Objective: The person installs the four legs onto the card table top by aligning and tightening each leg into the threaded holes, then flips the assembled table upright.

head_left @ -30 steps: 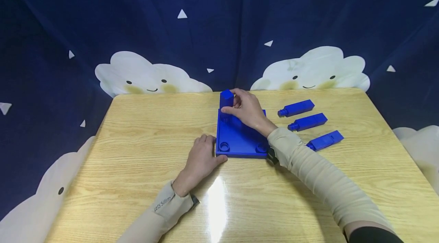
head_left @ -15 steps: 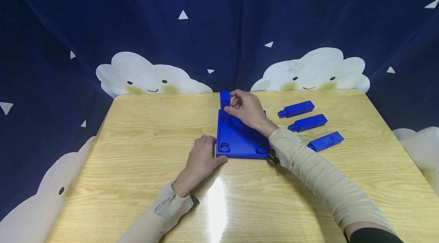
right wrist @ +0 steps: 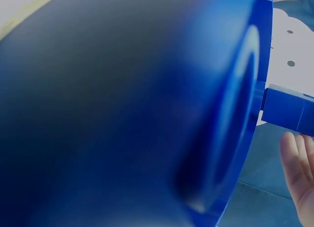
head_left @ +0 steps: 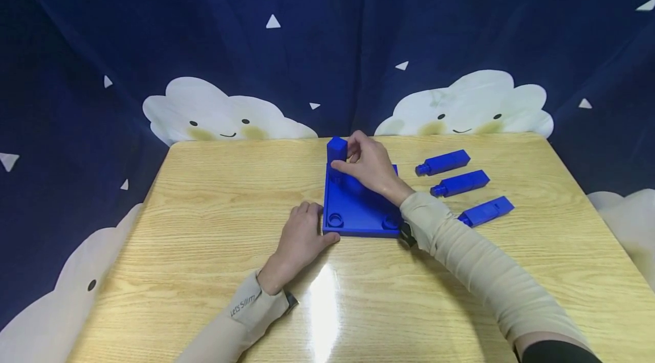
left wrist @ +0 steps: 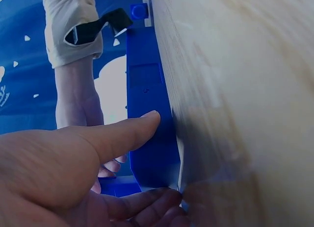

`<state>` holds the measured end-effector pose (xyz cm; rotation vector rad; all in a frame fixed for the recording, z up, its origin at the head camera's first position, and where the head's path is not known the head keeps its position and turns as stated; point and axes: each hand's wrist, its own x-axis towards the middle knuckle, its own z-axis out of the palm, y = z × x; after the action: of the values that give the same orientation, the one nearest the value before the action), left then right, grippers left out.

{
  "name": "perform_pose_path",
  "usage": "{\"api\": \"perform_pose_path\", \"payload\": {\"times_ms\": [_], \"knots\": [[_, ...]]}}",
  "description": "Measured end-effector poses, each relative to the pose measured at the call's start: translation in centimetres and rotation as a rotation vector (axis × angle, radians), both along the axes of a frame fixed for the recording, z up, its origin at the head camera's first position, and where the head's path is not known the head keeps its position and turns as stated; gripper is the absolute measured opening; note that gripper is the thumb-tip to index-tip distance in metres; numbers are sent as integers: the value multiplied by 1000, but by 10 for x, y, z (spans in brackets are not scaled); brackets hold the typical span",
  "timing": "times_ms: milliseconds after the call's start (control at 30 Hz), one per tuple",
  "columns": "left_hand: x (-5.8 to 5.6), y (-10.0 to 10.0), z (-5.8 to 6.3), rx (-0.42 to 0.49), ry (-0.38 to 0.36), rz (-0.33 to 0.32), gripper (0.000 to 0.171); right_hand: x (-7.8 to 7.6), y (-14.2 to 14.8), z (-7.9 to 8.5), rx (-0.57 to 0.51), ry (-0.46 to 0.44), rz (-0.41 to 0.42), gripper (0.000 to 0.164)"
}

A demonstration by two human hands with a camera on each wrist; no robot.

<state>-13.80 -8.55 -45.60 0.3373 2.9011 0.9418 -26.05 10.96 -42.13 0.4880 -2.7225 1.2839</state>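
A blue square tabletop [head_left: 353, 206] lies underside up on the wooden table, with round sockets in its corners. My left hand [head_left: 302, 235] grips its near left corner, fingers along the left side and thumb at the front edge. In the left wrist view the thumb presses on the tabletop's side wall [left wrist: 147, 99]. One blue table leg [head_left: 336, 150] stands upright over the far left corner. My right hand [head_left: 370, 166] pinches this leg between thumb and fingers. From the right wrist, fingers [right wrist: 294, 163] show beside the leg [right wrist: 287, 109].
Three more blue legs with threaded ends lie to the right: a far one [head_left: 443, 162], a middle one [head_left: 461, 183] and a near one [head_left: 486, 211]. A dark blue curtain [head_left: 307, 56] hangs behind the wooden table [head_left: 230, 181].
The upright leg turns about its own axis: a corner faces forward, then a flat side, then a corner again. My right fingers shift slightly with it. The left hand stays on the tabletop.
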Motion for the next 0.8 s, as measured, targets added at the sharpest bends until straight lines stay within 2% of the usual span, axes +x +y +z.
{"api": "perform_pose_path", "payload": {"times_ms": [133, 200, 333, 667, 800], "knots": [[0, 0, 0, -2, -3, -2, 63, -1, -1, 0, 14, 17, 18, 68], [0, 0, 0, -3, -2, -3, 63, -1, -1, 0, 25, 24, 25, 70], [0, 0, 0, -4, 2, -3, 63, -2, 0, 0, 39, 29, 29, 61], [1, 0, -2, 0, 28, -4, 62, -2, 2, -1, -7, 44, 39, 39], [0, 0, -1, 0, 23, -7, 62, -2, 2, -1, 3, 30, 24, 39]]}}
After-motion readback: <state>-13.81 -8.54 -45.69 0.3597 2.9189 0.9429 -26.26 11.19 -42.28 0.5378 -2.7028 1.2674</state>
